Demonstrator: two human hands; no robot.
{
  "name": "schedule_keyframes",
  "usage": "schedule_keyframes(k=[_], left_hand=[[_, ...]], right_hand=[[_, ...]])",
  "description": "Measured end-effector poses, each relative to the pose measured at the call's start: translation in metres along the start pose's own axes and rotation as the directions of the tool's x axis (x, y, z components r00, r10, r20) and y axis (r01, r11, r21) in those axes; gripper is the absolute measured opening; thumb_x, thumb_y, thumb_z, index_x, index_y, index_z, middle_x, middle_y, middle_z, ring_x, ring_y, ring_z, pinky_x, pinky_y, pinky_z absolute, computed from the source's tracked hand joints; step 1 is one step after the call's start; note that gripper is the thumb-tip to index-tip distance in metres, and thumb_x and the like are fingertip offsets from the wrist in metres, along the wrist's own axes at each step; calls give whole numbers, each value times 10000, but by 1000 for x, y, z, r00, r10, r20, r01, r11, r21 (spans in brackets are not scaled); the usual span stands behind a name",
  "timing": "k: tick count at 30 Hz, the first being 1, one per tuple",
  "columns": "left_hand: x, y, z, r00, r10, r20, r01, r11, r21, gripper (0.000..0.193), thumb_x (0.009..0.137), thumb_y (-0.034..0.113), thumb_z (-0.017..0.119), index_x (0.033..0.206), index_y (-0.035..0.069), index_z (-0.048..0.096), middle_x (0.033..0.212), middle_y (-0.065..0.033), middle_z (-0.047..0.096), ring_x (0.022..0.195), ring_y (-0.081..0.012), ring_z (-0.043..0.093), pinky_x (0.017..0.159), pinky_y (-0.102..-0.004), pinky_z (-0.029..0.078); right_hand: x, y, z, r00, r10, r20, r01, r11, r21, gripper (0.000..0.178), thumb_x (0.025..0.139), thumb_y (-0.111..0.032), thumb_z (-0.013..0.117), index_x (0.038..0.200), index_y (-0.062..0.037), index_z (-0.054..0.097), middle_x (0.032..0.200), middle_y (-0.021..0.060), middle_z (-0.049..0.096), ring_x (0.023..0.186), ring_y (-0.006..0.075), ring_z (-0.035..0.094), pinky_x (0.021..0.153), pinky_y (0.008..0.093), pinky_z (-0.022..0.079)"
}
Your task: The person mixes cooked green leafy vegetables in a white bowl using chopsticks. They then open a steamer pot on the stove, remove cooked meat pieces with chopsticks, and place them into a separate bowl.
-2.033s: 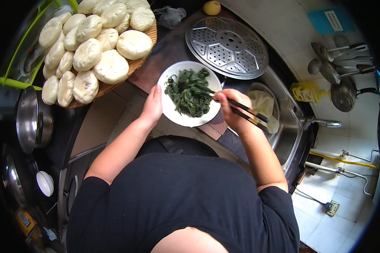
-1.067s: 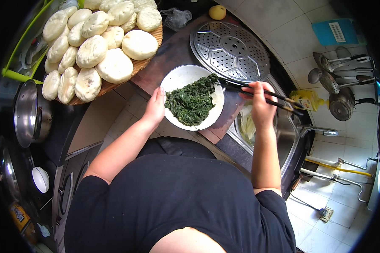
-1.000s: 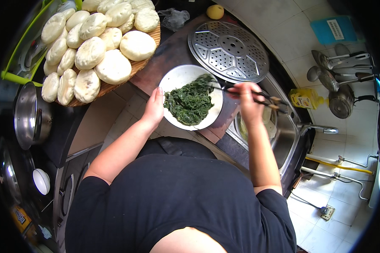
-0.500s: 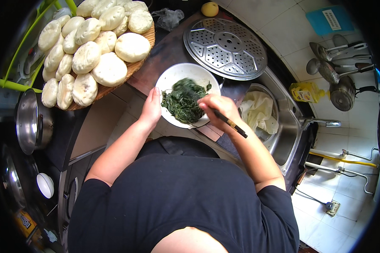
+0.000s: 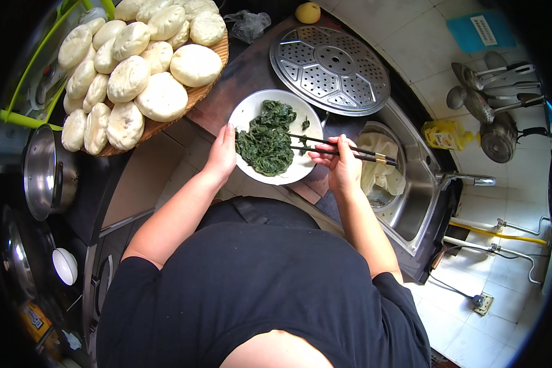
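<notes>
While a woven tray heaped with pale round buns fills the dark surface at ten o'clock, a person works a serving of cooked dark greens on a white plate at the centre of the scene. A perforated steel steamer disc lies at one o'clock of the plate, partly over the rim of a steel sink that holds a pale cloth at three o'clock; ladles hang on the tiled wall beyond. The left hand rests against the plate's nine o'clock edge, its fingers pressed together and steadying the rim. The right hand, at four o'clock of the plate, has its fingers pinching a pair of dark chopsticks, whose tips reach into the greens with a small shred caught near them. The step appears to be loosening or portioning the greens, about midway. A next move would call for the tips closing firmly on a clump and lifting clear of the rim without dragging the plate off the surface's edge.
</notes>
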State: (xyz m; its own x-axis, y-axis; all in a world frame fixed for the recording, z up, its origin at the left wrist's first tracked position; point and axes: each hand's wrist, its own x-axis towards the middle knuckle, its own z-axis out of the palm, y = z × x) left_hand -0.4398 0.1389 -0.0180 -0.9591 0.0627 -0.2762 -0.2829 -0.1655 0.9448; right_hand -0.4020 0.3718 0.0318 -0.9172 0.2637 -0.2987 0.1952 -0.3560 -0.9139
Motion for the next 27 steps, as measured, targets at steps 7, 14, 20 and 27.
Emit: schedule_keyframes(k=[7,14,20,27], left_hand=[[-3,7,1,998,-62,6,62,998,-30,466,920,339,248,1200,-16,361,1194,-98,425,1094,-151,379,939,-265,262],[-4,5,0,998,-57,38,59,997,-55,479,919,346,247,1213,-18,344,1216,-108,408,1116,-159,366,950,-266,252],[-5,8,1,997,-67,34,69,996,-58,478,921,337,242,1221,-22,333,1224,-109,401,1122,-163,363,955,-269,250],[-2,-1,0,1000,-9,-1,9,998,-63,466,922,340,228,1161,-25,392,1155,-118,453,1075,-177,397,937,-276,269]], right_hand=[[9,15,-26,962,267,-60,-220,885,410,292,872,-298,397,916,-11,432,753,202,580,620,310,598,497,337,519],[1,-25,-10,999,26,44,-38,947,318,295,875,-308,404,908,-22,466,763,191,593,619,292,607,534,326,515],[-13,-48,18,959,-115,259,146,984,-102,263,865,-248,443,892,3,518,762,159,597,673,250,611,602,311,511],[-25,-95,23,921,-304,243,381,833,-401,190,849,-152,487,797,19,550,679,80,576,596,139,564,542,262,492]])
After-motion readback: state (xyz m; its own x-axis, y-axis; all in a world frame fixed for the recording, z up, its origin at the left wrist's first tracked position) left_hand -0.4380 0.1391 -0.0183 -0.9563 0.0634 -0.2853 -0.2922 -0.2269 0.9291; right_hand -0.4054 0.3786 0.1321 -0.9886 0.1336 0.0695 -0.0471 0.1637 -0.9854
